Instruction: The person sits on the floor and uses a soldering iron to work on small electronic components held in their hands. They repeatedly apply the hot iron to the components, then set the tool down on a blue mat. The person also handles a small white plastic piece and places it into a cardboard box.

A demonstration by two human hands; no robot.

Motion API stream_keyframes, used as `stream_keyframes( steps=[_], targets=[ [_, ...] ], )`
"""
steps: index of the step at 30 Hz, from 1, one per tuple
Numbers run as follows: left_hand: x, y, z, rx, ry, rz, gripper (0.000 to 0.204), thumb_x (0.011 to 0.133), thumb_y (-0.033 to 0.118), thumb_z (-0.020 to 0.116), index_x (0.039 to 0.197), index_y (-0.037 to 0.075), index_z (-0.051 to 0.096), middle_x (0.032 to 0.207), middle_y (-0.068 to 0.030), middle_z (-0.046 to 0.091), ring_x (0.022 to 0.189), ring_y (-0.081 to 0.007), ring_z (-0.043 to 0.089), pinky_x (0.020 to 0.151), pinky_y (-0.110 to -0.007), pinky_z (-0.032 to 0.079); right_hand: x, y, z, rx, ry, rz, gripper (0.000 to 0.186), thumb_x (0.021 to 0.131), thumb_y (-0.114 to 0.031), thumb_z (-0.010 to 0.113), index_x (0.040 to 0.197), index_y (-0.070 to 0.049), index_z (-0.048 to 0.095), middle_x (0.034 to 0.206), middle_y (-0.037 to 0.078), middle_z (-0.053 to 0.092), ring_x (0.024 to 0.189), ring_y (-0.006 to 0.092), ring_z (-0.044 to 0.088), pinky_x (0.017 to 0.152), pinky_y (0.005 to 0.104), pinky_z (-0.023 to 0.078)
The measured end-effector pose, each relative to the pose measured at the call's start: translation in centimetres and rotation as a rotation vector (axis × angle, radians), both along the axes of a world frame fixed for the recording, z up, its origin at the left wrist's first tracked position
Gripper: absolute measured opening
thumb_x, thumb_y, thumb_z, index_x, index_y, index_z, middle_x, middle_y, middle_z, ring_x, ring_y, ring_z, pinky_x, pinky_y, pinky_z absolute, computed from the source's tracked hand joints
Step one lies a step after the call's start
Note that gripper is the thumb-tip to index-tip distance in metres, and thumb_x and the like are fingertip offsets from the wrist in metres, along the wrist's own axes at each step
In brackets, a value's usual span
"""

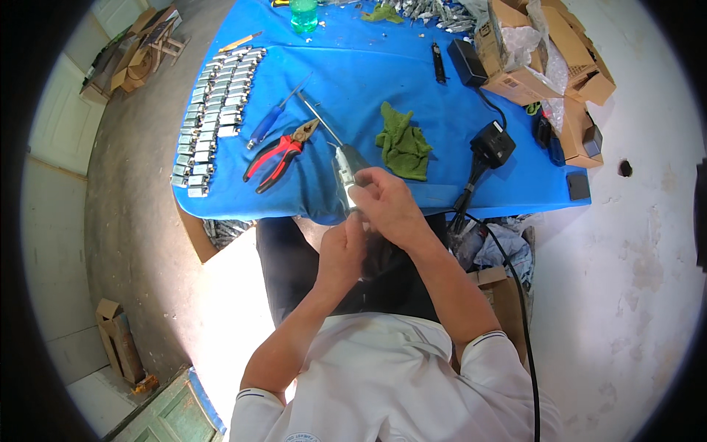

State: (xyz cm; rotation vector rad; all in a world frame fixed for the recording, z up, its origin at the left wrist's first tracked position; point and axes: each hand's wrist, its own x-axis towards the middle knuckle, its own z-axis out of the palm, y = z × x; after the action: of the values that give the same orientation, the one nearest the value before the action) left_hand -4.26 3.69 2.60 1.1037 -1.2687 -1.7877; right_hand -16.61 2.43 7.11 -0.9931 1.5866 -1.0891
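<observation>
My right hand (pixel 379 202) pinches a narrow white-and-silver part (pixel 345 174) in what seems a clear, darkish sleeve, just over the front edge of the blue-covered table. Just below, my left hand (pixel 337 258) is closed on the part's lower end, its fingertips partly hidden. A thin metal rod (pixel 318 116) lies beyond the part; whether it touches it I cannot tell. Left of them lie red-and-black pliers (pixel 276 162) and a blue-handled screwdriver (pixel 266 125). A crumpled green cloth (pixel 401 144) lies to the right.
Rows of small metal fittings (pixel 213 118) line the table's (pixel 346 70) left side. At the back are a green bottle (pixel 303 16) and piled metal pieces (pixel 431 11). Boxes (pixel 515 81), a black power block (pixel 468 62) and a black plug unit (pixel 492 144) with cables are on the right.
</observation>
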Motion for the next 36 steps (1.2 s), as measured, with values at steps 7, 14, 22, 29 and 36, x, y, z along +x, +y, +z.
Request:
stream_keyframes(
  steps=[7,14,22,29,36],
  targets=[
    [0.5,-0.4,-0.6,-0.064,-0.198,-0.108,0.049,0.1,0.035,0.035,0.083,-0.002,0.062,0.056,-0.0015,0.049,0.053,-0.0099,0.048,0.049,-0.028,0.036,-0.7,-0.3,1.0,0.053,-0.056,0.054,0.035,0.078,-0.021,0.072,0.097,0.005,0.058,0.07,0.004,0.063,0.058,0.0063,0.055,0.049,0.0203,0.041],
    [1.3,-1.3,0.4,0.145,0.06,-0.078,0.05,0.099,0.044,0.039,0.065,0.007,0.046,0.05,0.0017,0.039,0.042,-0.0079,0.035,0.04,-0.024,0.025,-2.3,-0.5,0.8,0.096,-0.269,0.106,0.027,0.087,-0.02,0.061,0.099,0.004,0.06,0.077,0.008,0.066,0.056,0.008,0.057,0.045,0.02,0.042],
    [2.0,-2.6,0.1,0.256,0.119,-0.052,0.05,0.097,0.05,0.041,0.064,0.012,0.038,0.05,0.0034,0.032,0.04,-0.0058,0.024,0.038,-0.023,0.017,-5.3,0.1,1.9,0.033,-0.663,0.13,0.033,0.096,-0.021,0.046,0.115,0.005,0.053,0.09,0.015,0.066,0.064,0.014,0.062,0.05,0.0224,0.047],
    [1.9,-4.1,-0.2,0.378,0.069,-0.043,0.05,0.095,0.055,0.04,0.067,0.013,0.038,0.051,0.0044,0.03,0.04,-0.0053,0.02,0.038,-0.022,0.015,-5.0,0.6,0.5,0.052,-0.674,0.144,0.032,0.097,-0.022,0.044,0.12,-0.001,0.051,0.094,0.013,0.065,0.065,0.013,0.06,0.054,0.0247,0.048],
    [2.6,-3.8,-0.5,0.475,0.098,-0.058,0.057,0.091,0.065,0.036,0.066,0.014,0.038,0.051,0.005,0.029,0.04,-0.0052,0.019,0.037,-0.021,0.014,-4.6,0.5,-0.2,0.067,-0.696,0.11,0.032,0.096,-0.021,0.046,0.121,0.0,0.051,0.092,0.01,0.062,0.064,0.0134,0.059,0.054,0.0248,0.047]
  ],
)
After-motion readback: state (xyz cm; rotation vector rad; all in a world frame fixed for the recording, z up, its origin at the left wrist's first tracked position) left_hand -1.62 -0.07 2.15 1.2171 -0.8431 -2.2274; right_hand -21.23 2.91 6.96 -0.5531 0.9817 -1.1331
